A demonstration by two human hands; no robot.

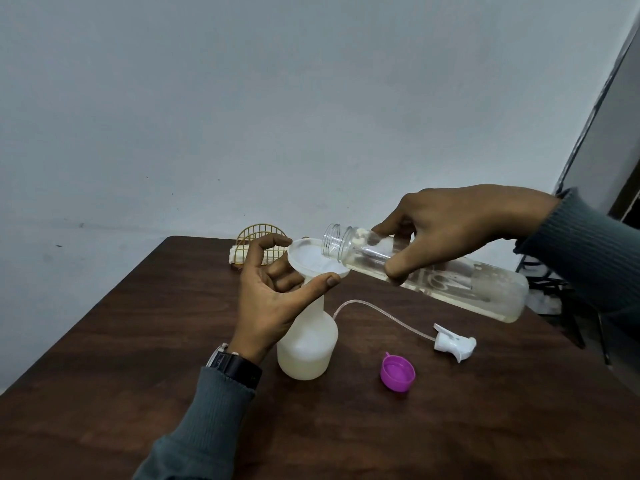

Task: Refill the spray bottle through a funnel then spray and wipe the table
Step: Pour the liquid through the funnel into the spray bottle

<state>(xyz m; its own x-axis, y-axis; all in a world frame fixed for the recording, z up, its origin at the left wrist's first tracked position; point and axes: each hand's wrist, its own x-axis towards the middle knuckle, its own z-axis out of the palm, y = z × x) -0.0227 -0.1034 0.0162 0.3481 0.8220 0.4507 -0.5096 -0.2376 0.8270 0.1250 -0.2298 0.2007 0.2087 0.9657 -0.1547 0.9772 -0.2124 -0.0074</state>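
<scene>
A white translucent spray bottle [307,348] stands on the brown table [450,427], partly filled with pale liquid. A white funnel [313,259] sits in its neck. My left hand [273,292] holds the funnel, thumb under the near rim and fingers curled round the far side. My right hand [460,230] grips a clear bottle [446,280] tilted nearly flat, its open mouth over the funnel, pale liquid inside. The white spray head [453,342] with its long tube lies on the table to the right.
A purple cap [397,372] lies open side up in front of the spray head. A gold wire holder with a white cloth [258,245] stands at the table's far edge, behind my left hand. A dark frame stands off the right edge.
</scene>
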